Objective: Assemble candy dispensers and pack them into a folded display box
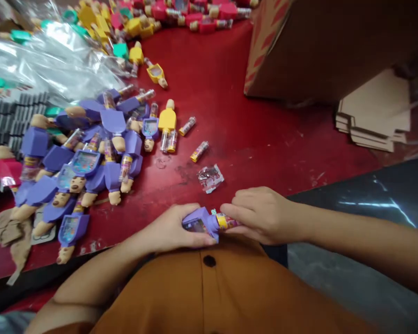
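Close to my body, my left hand (176, 227) is wrapped round a purple plastic toy (198, 220) with a small screen-like window. My right hand (261, 215) grips a small clear tube with a yellow band (225, 221), its end against the neck of the purple toy. Most of the tube is hidden by my fingers. Beyond my hands lie a crumpled clear wrapper (211, 178) and two loose candy-filled tubes, one nearer (199, 151) and one farther (187, 125). A yellow toy (167, 116) rests beside them.
A pile of purple toys (113, 120) with beige bear-head ends covers the left of the red table (223, 93). Clear plastic bags (62, 55) and yellow, green and pink toys lie behind. A cardboard box (320, 51) and stacked cardboard pieces (376, 111) stand at right.
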Demonstrator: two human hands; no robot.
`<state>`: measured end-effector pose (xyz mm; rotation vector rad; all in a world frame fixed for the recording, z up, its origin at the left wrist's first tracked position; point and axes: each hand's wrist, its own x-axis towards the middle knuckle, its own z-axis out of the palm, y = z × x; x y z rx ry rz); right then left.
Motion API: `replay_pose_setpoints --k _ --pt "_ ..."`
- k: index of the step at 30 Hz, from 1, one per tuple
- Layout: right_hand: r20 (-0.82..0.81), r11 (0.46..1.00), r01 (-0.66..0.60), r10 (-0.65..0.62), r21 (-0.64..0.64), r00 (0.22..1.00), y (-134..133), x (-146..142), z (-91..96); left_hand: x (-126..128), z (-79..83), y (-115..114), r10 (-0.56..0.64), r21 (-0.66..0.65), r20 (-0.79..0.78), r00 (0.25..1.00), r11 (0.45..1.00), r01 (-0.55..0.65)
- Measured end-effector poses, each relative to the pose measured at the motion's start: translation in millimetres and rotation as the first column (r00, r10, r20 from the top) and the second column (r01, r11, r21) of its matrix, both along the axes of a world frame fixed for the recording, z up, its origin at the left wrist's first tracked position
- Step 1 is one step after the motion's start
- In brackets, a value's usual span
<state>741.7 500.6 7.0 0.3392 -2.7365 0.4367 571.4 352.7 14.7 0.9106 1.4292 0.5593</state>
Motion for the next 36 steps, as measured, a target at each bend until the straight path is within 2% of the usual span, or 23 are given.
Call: replay_pose_setpoints --k 5,11,14,17,19,21,26,29,33,36 --pt "0.19 0.992 0.063 -0.042 -0.106 0.981 -28 26 1.6 23 6.9 -17 -0.188 0.027 -0.324 0.927 0.978 0.208" --pt "0.303 0.978 0.065 -0.001 -0.201 0.953 -40 29 -1.7 29 3.5 -30 -0.216 0.092 -0.581 0.784 0.941 0.327" --pt "0.273 0.976 0.05 0.01 -0.212 0.962 -38 27 -1.4 28 4.0 -30 -0.26 0.093 -0.662 0.703 0.902 0.421" --pt "0.203 0.998 0.036 -0.025 -0.052 0.979 -30 24 5.8 25 6.9 -25 -0.287 0.061 -0.647 0.706 0.904 0.424" --pt "0.194 0.995 0.022 -0.041 0.094 0.98 -25 21 11.7 24 7.8 -21 -0.274 0.037 -0.587 0.762 0.931 0.363" --pt "0.211 0.989 0.015 -0.047 0.148 0.976 -23 21 15.3 26 6.9 -19 -0.258 0.024 -0.527 0.81 0.948 0.318" --pt "0.23 1.0 0.014 -0.008 -0.021 0.973 -39 30 8.5 36 0.2 -23 -0.324 0.028 -0.523 0.788 0.918 0.396" --pt "0.255 0.993 0.046 -0.017 -0.109 0.967 -50 36 0.5 41 -2.9 -27 -0.403 -0.031 -0.519 0.754 0.89 0.454" --pt "0.362 0.967 0.101 -0.01 -0.234 0.932 -58 40 -7.6 44 -5.2 -29 -0.515 -0.162 -0.498 0.698 0.846 0.508" --pt "0.433 0.935 0.154 -0.001 -0.319 0.902 -61 41 -11.5 44 -6.7 -27 -0.547 -0.184 -0.497 0.674 0.825 0.534"
